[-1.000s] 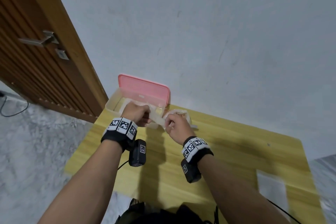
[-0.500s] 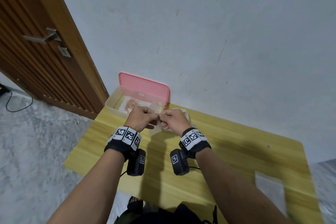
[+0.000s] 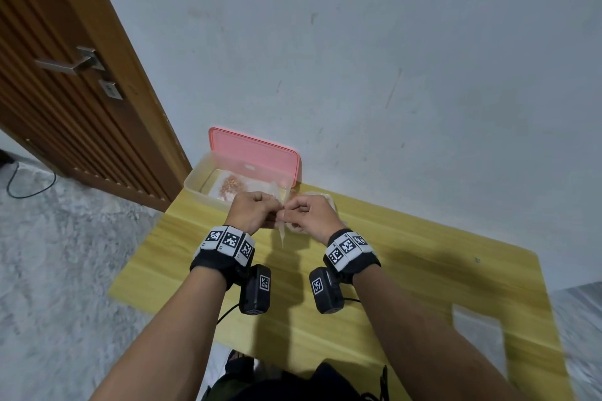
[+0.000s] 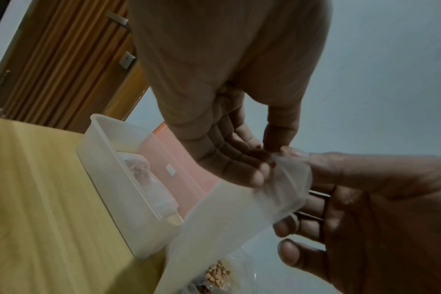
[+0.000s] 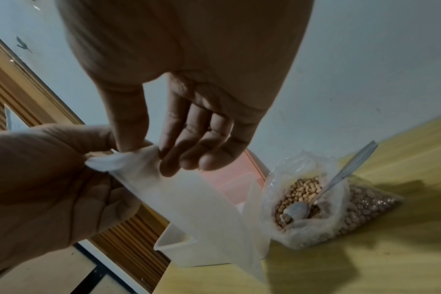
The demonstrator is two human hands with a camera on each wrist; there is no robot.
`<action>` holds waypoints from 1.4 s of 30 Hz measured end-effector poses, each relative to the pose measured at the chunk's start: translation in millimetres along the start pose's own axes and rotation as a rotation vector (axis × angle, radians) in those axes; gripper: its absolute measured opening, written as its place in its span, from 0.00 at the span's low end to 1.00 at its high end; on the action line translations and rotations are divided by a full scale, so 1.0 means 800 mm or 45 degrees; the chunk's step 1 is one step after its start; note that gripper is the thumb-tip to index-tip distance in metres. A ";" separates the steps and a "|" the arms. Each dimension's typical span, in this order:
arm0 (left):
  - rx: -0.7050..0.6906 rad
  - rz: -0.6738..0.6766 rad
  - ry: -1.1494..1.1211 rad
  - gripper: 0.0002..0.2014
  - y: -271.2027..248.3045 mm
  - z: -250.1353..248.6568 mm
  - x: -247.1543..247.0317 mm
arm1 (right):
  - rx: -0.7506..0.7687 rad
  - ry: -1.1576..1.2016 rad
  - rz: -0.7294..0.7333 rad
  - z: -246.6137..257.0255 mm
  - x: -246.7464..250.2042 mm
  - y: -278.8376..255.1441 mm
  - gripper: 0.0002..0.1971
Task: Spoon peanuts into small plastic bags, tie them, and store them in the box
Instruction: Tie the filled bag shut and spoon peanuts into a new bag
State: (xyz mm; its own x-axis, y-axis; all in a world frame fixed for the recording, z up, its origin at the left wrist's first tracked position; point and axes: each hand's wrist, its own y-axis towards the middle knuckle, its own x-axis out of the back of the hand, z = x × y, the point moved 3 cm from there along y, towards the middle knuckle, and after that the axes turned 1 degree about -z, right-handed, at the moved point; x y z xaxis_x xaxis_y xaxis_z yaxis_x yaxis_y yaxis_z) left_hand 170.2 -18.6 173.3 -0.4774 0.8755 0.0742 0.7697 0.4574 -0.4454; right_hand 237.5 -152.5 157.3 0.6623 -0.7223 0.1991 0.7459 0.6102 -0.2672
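Both hands are raised above the yellow wooden surface (image 3: 423, 286), side by side. The left hand (image 3: 252, 212) and the right hand (image 3: 309, 213) each pinch the mouth of one small empty plastic bag (image 5: 189, 199), which hangs slack between them. Beyond them stands the clear box (image 3: 202, 182), its pink lid (image 3: 257, 153) leaning upright behind; a filled bag of peanuts (image 3: 233, 184) lies inside. To the right, an open sack of peanuts (image 5: 312, 206) holds a metal spoon (image 5: 335, 179)
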 end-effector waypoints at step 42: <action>-0.165 0.407 0.557 0.14 -0.012 0.033 -0.015 | 0.009 -1.053 0.217 0.010 0.020 -0.006 0.11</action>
State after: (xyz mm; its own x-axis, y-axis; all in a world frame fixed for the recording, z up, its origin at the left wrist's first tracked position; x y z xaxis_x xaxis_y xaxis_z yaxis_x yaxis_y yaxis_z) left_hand 157.4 -37.6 153.3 -0.0124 0.9441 0.3294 0.9064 0.1497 -0.3950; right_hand 245.2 -164.4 169.2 0.6026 -0.1507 0.7837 0.6295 0.6934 -0.3507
